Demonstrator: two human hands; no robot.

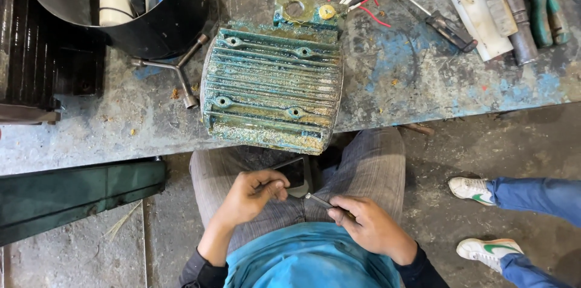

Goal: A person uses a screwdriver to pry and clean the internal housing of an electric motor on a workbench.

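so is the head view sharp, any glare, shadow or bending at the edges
Head view: the motor is sharp in soft, even light with no glare; deep shadow fills the gap under it, above the left hand; the right hand is crisp; the bench edge bows, a wide-lens effect.

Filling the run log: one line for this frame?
left hand: holds small dark flat piece | right hand: grip on thin metal tool | corroded teal finned motor housing: on bench, untouched
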